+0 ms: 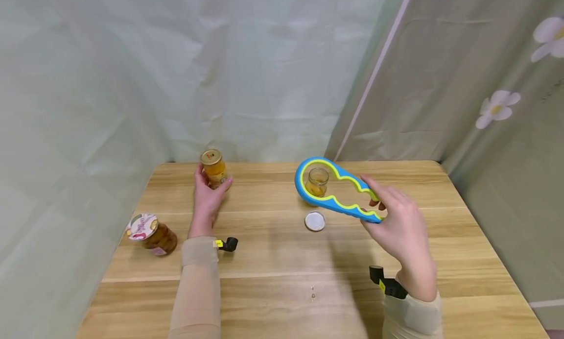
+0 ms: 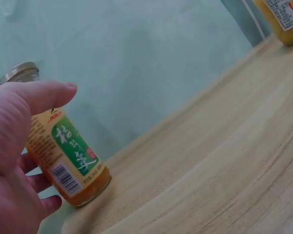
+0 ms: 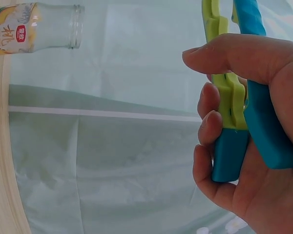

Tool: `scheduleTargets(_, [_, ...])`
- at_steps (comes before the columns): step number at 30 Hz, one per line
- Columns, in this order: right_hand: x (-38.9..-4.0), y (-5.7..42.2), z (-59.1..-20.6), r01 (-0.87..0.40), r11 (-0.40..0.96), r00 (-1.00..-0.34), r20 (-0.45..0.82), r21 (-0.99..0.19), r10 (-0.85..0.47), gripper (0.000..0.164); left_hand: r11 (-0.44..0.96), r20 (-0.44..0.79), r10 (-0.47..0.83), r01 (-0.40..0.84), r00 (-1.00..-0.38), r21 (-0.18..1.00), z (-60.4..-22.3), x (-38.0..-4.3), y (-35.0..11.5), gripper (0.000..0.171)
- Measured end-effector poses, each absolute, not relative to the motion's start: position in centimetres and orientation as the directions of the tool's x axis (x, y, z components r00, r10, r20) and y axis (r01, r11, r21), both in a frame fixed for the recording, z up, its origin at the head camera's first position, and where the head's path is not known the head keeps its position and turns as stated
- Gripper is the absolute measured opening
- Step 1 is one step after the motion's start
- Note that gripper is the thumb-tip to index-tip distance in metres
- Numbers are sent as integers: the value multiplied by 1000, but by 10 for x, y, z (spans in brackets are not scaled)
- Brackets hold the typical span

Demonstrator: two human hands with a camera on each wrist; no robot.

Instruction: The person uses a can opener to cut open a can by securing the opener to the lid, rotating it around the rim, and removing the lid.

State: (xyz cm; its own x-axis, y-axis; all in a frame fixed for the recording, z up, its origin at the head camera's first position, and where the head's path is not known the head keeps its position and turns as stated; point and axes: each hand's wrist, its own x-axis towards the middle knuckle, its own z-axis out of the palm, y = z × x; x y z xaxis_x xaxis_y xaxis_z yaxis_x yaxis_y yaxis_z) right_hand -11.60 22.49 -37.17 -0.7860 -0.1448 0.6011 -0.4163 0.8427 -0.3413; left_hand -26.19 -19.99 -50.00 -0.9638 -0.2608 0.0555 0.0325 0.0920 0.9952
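At the back left of the table, my left hand [image 1: 209, 202] is wrapped round a glass jar [image 1: 215, 168] with a gold lid and amber contents. In the left wrist view the jar's green and yellow label [image 2: 73, 146] shows below the thumb, and the jar leans in that view. My right hand [image 1: 398, 221] grips the handles of a blue and lime-green jar opener [image 1: 323, 203], raised above the table. Seen through its loop is a lidless glass jar [image 1: 317, 188] with some yellow contents. A round lid [image 1: 315, 221] lies in front of that jar, pale inside facing up.
A jar of brown contents [image 1: 160, 239] with a pink and white patterned lid cover stands at the table's left edge. Small drops [image 1: 313, 296] lie near the front of the wooden table [image 1: 273, 265]. Pale curtains [image 1: 264, 74] hang behind and along the sides.
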Motion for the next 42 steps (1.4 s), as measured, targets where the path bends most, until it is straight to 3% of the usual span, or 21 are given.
scheduleTargets(11, [-115,227,-369,-410,844,-797,586,-345,-147,85,223,70,-271,8,-960,975,-500,-260,-200,88])
scheduleTargets(17, [-113,230,-368,-393,851,-810,570,-349,-141,82,191,44,-262,-7,-964,982,-504,-263,-191,97])
scheduleTargets(26, [-114,231,-367,-400,849,-804,576,-344,-145,83,215,73,-255,17,-964,976,-504,-262,-185,91])
scheduleTargets(42, [-110,236,-366,-390,857,-813,562,-337,-149,83,242,28,-169,-14,-985,970,-503,-258,-179,97])
